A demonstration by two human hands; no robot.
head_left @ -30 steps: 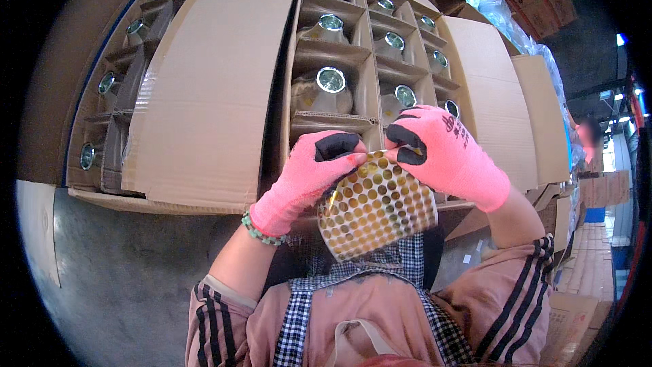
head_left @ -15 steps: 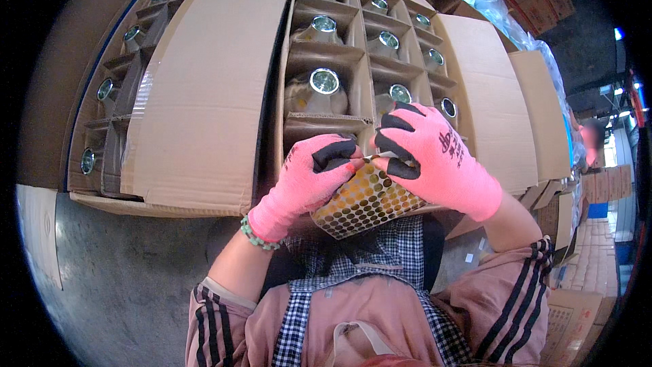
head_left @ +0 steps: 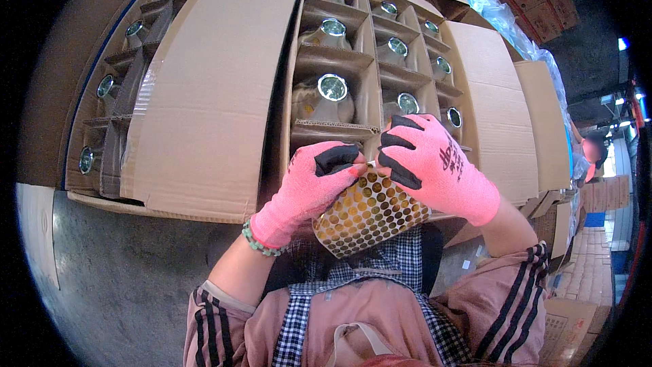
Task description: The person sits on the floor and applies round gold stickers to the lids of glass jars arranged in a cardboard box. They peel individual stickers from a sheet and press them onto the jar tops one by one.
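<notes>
A sheet of round gold stickers (head_left: pixel 370 217) hangs bent between my hands, over my lap. My left hand (head_left: pixel 318 175), in a pink glove with black fingertips, pinches its upper edge between thumb and fingers. My right hand (head_left: pixel 438 171), gloved alike, is closed at the same edge, its thumb and fingertips close to the left ones. Whether a single sticker sits between the fingertips is too small to tell. Just beyond my hands stands an open carton with cardboard dividers (head_left: pixel 336 124). Its cells hold glass vessels (head_left: pixel 333 88) with shiny silver rims facing up.
At the left stands another open carton with similar glass vessels (head_left: pixel 105 87), its wide flap (head_left: pixel 204 95) folded between the two. More flaps (head_left: pixel 492 95) spread to the right. Clear plastic wrap (head_left: pixel 502 17) lies beyond them. A person (head_left: pixel 593 156) is far off at the right.
The sticker sheet has dropped a little and turned more towards me. My fingertips have come closer together at its upper edge. The view has shifted slightly.
</notes>
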